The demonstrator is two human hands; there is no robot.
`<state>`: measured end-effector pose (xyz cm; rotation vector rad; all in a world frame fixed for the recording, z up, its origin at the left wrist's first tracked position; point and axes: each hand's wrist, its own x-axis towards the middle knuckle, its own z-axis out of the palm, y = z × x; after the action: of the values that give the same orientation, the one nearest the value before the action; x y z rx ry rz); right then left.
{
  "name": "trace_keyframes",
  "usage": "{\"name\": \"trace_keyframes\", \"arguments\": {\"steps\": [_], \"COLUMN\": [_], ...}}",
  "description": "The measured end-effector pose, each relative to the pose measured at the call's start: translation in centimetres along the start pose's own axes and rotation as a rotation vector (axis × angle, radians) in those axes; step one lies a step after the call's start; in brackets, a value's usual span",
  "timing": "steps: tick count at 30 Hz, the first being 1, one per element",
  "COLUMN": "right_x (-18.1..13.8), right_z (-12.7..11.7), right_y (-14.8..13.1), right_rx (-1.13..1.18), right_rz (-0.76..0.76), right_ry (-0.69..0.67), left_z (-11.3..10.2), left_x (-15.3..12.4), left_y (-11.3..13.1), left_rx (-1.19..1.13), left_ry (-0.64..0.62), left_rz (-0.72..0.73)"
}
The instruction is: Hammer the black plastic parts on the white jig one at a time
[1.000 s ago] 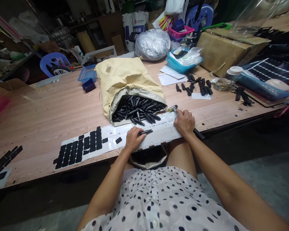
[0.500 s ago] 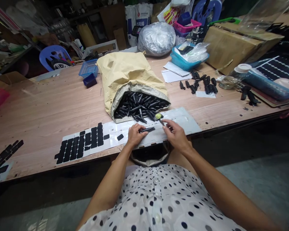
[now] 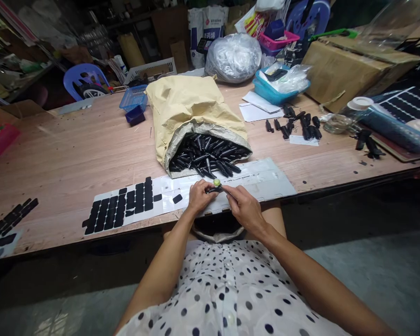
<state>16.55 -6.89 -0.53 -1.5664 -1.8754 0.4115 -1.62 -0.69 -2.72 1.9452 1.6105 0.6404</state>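
My left hand point(image 3: 200, 198) is closed around a slim black pointed piece point(image 3: 213, 190) at the front edge of the table. My right hand point(image 3: 245, 206) pinches a thin dark stick-like tool with a yellow-green round head point(image 3: 216, 182). That head now sits over the black piece beside my left fingertips; whether the two touch I cannot tell. Under both hands lies a pale flat board point(image 3: 269, 175). Just behind them, a tan paper sack point(image 3: 192, 100) lies with its mouth towards me, full of similar black pieces point(image 3: 210, 156), several spilling onto the board.
Black rounded patches point(image 3: 110, 212) cover a white sheet to the left. Short black parts point(image 3: 306, 126) lie at the right, near a cardboard box point(image 3: 346, 70). Blue baskets point(image 3: 133, 99) stand behind the sack. Below the table edge, an open bag point(image 3: 219, 233) is at my lap.
My right hand has moved left, bringing the yellow-green head from beside the sack's mouth to the black piece at my left hand. The whole view has shifted slightly.
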Motion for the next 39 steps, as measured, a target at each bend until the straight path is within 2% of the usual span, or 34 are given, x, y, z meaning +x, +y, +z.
{"name": "trace_keyframes", "arguments": {"steps": [3,7,10,14,17,20,23,26,29,34,37,39], "right_x": [-0.1,-0.4,0.5,3.9,6.6,7.9,8.0,7.7,7.6,7.8,7.8,7.8], "right_z": [-0.3,-0.3,-1.0,-3.2,-4.6,-4.8,-4.0,-3.0,-2.6,-2.4,-2.3,-2.2], "right_y": [0.2,0.5,1.3,4.5,8.1,11.1,12.5,12.8,12.5,12.4,12.5,12.5], "right_rx": [0.0,0.002,-0.005,-0.162,-0.329,-0.444,-0.484,-0.509,-0.537,-0.573,-0.595,-0.606], "right_rz": [0.019,0.027,0.04,0.138,0.281,0.373,0.391,0.379,0.366,0.355,0.355,0.349], "right_ry": [0.039,-0.018,0.048,0.186,0.202,0.178,0.189,0.213,0.215,0.218,0.228,0.232], "left_z": [0.2,0.2,0.1,-0.1,-0.1,0.0,0.0,-0.3,-0.7,0.2,1.3,1.5], "left_x": [0.0,0.0,-0.2,-0.4,-0.5,-0.5,-0.3,-0.2,-0.8,-4.7,-6.8,-6.9], "left_y": [-0.1,0.0,0.1,0.4,0.6,0.5,0.2,-0.1,-0.2,-0.3,0.0,0.4], "left_rx": [-0.024,-0.024,-0.014,0.018,0.041,0.05,0.063,0.064,0.054,0.083,0.122,0.11], "left_ry": [0.013,0.029,0.032,0.036,0.031,0.025,0.012,-0.009,-0.055,-0.117,-0.107,-0.073], "left_rz": [-0.007,-0.007,0.005,0.017,0.018,0.015,0.008,0.021,0.094,0.325,0.371,0.357]}}
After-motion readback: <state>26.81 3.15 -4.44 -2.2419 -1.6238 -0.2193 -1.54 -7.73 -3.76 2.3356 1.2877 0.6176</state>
